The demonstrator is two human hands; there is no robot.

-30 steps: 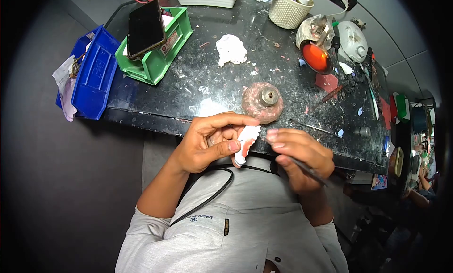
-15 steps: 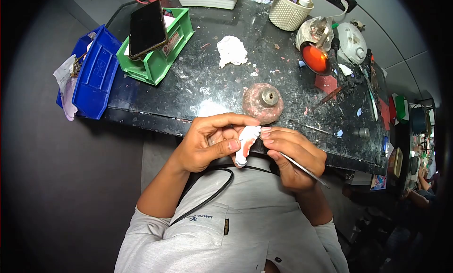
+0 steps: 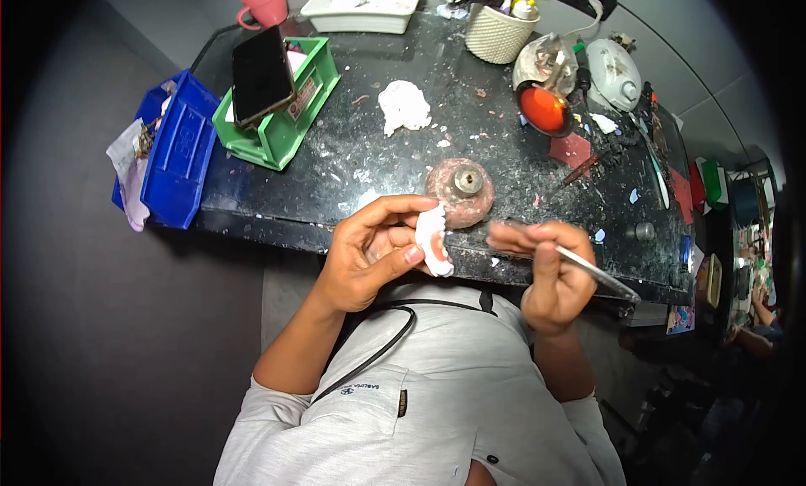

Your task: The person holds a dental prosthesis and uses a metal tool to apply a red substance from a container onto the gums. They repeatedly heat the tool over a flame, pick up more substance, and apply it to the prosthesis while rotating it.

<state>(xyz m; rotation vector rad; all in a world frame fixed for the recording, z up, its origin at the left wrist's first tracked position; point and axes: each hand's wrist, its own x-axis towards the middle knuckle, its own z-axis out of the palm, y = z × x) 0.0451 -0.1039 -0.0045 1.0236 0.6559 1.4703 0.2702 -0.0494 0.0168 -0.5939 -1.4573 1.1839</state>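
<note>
Between the thumb and fingers of my left hand [image 3: 374, 251] is a white dental cast [image 3: 432, 241] with pink wax along its inner side. My right hand [image 3: 556, 276] stands apart from the cast, to its right, closed on a thin metal tool [image 3: 598, 274] that slants down to the right. Its fingertips are slightly blurred. Just beyond the cast, on the dark table, sits a round pink-stained burner [image 3: 460, 192] with a metal top.
A green bin [image 3: 277, 142] with a phone [image 3: 262, 76] on it and a blue bin [image 3: 179, 150] stand left. White crumpled material [image 3: 404, 107] lies mid-table. An orange-lit device [image 3: 543, 108], woven pot [image 3: 501, 34] and pink wax sheet [image 3: 570, 150] are at right. Far right, another person's arm shows.
My right hand has moved away from the cast to the right with the tool. The cast has turned in my left hand. The whole view has shifted slightly.
</note>
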